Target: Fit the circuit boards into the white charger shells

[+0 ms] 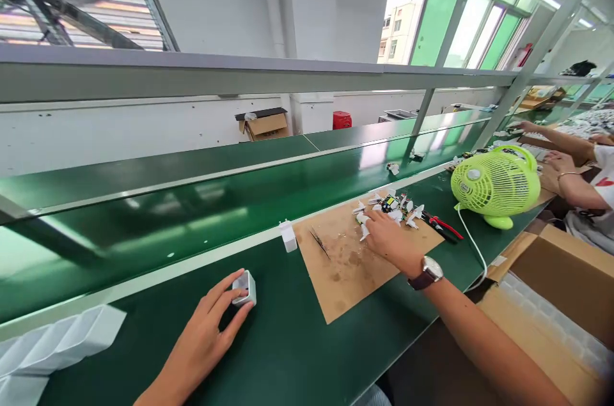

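My left hand [211,326] has its fingers around a small white open-topped housing [245,288] on the green bench. My right hand [386,236], with a watch on the wrist, reaches over the brown sheet [345,278] to a cluster of small white parts [363,217] and a circuit piece [390,203]; its fingertips are among them, and what they hold, if anything, is hidden. Tweezers [320,243] lie on the sheet. Another white housing [288,236] stands by the sheet's left corner. Red-and-black pliers [444,227] rest right of the parts.
A green fan [496,182] stands on the right, its white cable [474,243] running over the bench edge. White trays [62,342] lie at lower left. An open carton [551,304] is at lower right. Another person's hands [556,169] are beyond the fan.
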`<state>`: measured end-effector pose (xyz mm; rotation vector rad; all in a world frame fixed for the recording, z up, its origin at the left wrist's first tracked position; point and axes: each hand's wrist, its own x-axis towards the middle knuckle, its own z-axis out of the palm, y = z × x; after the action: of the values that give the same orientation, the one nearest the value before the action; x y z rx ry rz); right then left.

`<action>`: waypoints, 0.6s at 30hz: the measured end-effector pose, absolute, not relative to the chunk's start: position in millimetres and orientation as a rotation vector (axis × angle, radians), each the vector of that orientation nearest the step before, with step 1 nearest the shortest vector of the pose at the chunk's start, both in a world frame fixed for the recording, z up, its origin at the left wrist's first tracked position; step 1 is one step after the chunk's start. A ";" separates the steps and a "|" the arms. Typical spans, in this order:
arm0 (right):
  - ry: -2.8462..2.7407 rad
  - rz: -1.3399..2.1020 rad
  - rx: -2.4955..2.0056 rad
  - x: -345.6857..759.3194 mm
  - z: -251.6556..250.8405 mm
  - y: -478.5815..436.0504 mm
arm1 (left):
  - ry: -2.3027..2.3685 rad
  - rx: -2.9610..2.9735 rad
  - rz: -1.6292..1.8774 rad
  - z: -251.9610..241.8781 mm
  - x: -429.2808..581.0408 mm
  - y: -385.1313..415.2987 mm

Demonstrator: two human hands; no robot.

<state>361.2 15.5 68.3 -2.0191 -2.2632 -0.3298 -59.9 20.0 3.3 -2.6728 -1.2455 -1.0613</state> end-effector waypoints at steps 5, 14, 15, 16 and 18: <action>-2.157 -0.429 -2.233 402.3 60.7 -1.1 | -1.165 -2.686 -1.093 -8.0 -64.0 17.1; -2.139 -0.502 -1.650 349.7 62.4 0.9 | -1.190 -2.681 -1.166 -11.0 -60.5 8.4; -2.166 -0.405 -1.545 333.3 60.8 0.3 | -1.201 -2.678 -1.185 -10.5 -59.8 8.2; -2.220 -0.275 -1.458 315.3 59.1 -0.8 | -1.210 -2.676 -1.201 -9.8 -59.3 8.1; -2.375 -0.031 -1.349 278.4 58.3 -5.5 | -1.219 -2.679 -1.218 -7.6 -58.9 7.5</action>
<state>278.4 -5.5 58.3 -1.3495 -2.3753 -0.0306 -58.9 7.5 -7.6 -2.6794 -1.2189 -1.2180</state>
